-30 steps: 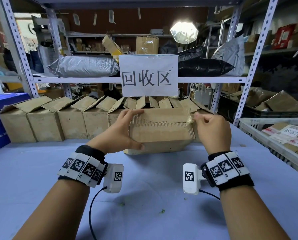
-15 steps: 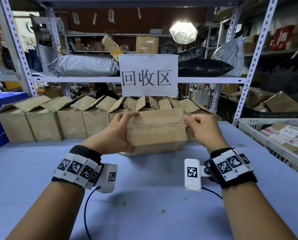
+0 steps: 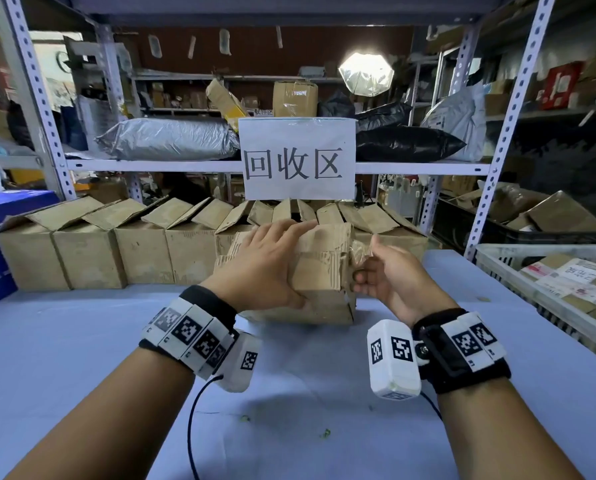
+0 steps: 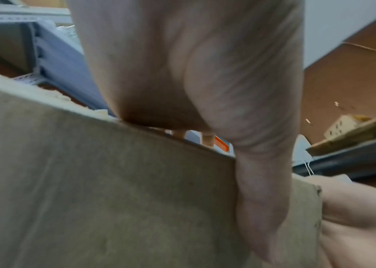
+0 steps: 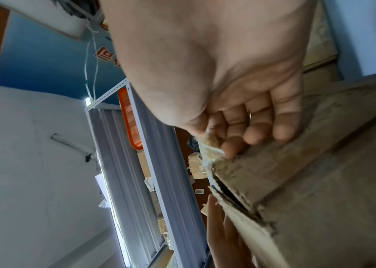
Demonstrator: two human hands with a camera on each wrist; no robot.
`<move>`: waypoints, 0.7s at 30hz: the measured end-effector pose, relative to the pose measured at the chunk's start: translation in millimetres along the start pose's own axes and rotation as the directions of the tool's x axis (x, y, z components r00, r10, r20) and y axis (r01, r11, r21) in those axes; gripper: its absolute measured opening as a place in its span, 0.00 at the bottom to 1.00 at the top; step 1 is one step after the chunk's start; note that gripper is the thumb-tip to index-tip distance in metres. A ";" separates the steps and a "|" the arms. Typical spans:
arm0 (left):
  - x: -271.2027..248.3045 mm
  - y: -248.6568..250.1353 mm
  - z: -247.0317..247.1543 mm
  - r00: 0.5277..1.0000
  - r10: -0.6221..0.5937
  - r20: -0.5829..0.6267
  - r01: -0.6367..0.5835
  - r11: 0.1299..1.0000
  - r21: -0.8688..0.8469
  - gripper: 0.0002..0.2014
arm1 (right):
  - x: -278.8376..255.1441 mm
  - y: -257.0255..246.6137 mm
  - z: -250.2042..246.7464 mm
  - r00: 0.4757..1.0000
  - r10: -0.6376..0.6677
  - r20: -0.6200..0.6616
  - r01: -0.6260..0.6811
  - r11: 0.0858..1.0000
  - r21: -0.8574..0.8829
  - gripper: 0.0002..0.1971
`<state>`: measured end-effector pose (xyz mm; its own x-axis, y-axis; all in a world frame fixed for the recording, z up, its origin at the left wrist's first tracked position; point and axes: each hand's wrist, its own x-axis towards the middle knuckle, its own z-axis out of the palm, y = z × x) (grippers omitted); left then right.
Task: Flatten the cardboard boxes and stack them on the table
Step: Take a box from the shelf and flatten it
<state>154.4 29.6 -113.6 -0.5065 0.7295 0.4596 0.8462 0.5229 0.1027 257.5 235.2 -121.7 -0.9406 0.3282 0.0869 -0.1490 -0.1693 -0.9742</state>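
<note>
Cardboard box [image 3: 324, 278] at tabletop [image 3: 82, 358] centre, base hidden; left hand [image 3: 272, 271] grips its top, fingertips unseen. Right hand [image 3: 390, 278] pinches tape strip [image 5: 210, 154], blurred.

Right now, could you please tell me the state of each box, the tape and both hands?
Held cardboard box: standing on the table, still sealed, not flattened.
Clear tape: partly peeled at the box's right end.
Left hand: grips the box across its top.
Right hand: pinches the tape.
Row of cardboard boxes: upright, top flaps open.
</note>
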 end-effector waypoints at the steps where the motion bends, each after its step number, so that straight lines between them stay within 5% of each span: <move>1: -0.3 -1.1 0.6 1.000 -0.005 -0.001 0.005 1.000 -0.013 0.63 | -0.3 -0.3 -1.3 0.999 0.016 0.037 -0.016 1.000 0.009 0.31; 3: -1.2 -1.7 1.6 1.000 -0.011 -0.002 0.011 0.999 -0.030 0.62 | -1.2 -0.8 -2.1 0.996 0.004 0.093 0.000 0.999 -0.042 0.33; 8: -1.5 -0.5 -0.3 1.000 -0.027 -0.002 0.027 0.996 -0.083 0.61 | 2.3 1.7 -2.4 0.994 -0.084 0.072 0.093 0.988 -0.122 0.09; 12: -2.2 -1.9 -4.3 0.998 -0.064 -0.009 0.061 0.986 -0.152 0.57 | 2.9 2.6 -9.5 0.999 -0.039 0.035 0.037 0.997 0.067 0.08; 21: -2.6 0.6 -12.5 0.994 -0.109 0.027 0.112 0.969 -0.222 0.58 | 7.1 1.2 -19.4 1.000 -0.002 -0.009 0.004 0.983 0.182 0.13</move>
<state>158.3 22.5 -103.7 -0.6001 0.6799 0.4214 0.7994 0.4907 0.3467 256.5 255.3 -126.3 -0.9376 0.3367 0.0870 -0.2054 -0.3343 -0.9198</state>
